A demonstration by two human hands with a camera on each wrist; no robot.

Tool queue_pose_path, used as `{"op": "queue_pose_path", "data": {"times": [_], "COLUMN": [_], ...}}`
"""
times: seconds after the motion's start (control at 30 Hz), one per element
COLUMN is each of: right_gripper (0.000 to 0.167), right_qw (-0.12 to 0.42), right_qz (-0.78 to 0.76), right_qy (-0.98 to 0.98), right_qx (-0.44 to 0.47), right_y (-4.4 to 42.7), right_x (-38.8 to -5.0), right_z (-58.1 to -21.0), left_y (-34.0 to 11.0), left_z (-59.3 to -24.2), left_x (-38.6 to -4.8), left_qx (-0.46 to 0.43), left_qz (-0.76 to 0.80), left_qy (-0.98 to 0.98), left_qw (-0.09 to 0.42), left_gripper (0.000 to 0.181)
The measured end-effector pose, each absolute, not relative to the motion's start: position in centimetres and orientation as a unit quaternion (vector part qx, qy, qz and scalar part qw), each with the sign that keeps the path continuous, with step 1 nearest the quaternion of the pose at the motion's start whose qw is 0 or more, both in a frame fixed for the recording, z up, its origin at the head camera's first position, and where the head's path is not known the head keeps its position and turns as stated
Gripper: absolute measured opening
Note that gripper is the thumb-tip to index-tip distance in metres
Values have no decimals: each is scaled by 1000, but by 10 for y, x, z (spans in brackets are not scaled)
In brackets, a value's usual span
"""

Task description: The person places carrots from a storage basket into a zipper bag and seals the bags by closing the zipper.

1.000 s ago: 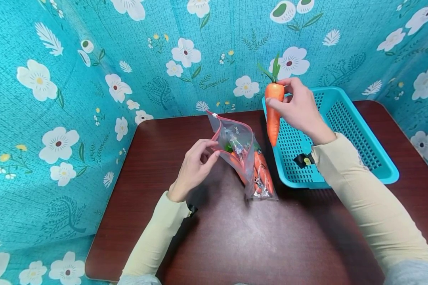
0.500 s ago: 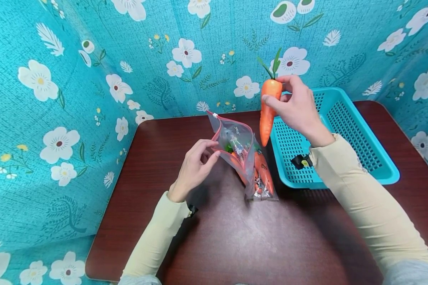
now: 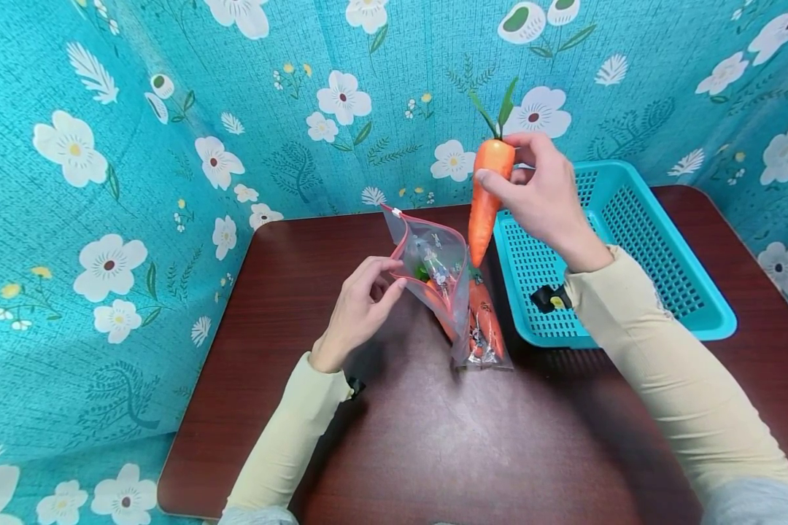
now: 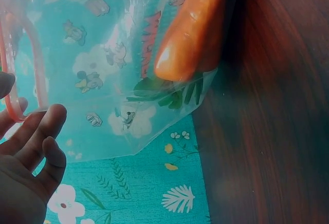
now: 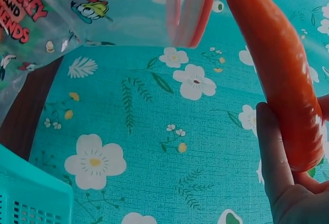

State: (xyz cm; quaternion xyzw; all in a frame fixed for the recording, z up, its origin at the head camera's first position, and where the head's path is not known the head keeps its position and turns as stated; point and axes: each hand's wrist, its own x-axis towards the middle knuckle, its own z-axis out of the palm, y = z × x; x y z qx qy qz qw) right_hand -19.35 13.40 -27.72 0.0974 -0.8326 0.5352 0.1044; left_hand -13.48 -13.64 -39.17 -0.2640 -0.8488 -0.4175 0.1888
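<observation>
My right hand [image 3: 541, 193] grips an orange carrot [image 3: 489, 200] near its leafy top, tip pointing down, beside the mouth of a clear zip bag [image 3: 427, 251]. In the right wrist view the carrot [image 5: 280, 64] lies between thumb and fingers, with the bag's red-edged rim [image 5: 198, 13] to its left. My left hand [image 3: 361, 306] pinches the near-left edge of the bag's red rim, and the mouth gapes. Inside the bag lie carrots [image 3: 482, 313]; the left wrist view shows carrots with green tops [image 4: 190, 34] through the printed plastic.
A turquoise perforated basket [image 3: 673, 251] stands on the right of the dark brown table [image 3: 249, 343], under my right forearm. A flowered turquoise cloth [image 3: 263, 109] hangs right behind the table's back edge.
My right hand has carried the carrot leftward and slightly up, from over the basket's left edge to beside the bag's mouth. The left hand and bag have stayed in place.
</observation>
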Motion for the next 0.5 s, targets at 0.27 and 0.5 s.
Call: {"op": "queue_pose_path", "data": {"times": [0.27, 0.5], "right_gripper": [59, 58], "right_qw": [104, 99], "right_qz": [548, 554], "right_qy": [-822, -815], "right_qx": [113, 135], "right_y": [127, 119], "right_x": [-189, -186], "right_z": [-274, -275], "left_y": [-136, -134], "left_z": [-391, -391], "left_x": [-135, -135], "left_qx": [-263, -262], "left_qz": [-417, -418], "left_qy": [-850, -849], "left_qw": [187, 190], "left_gripper": [31, 34]}}
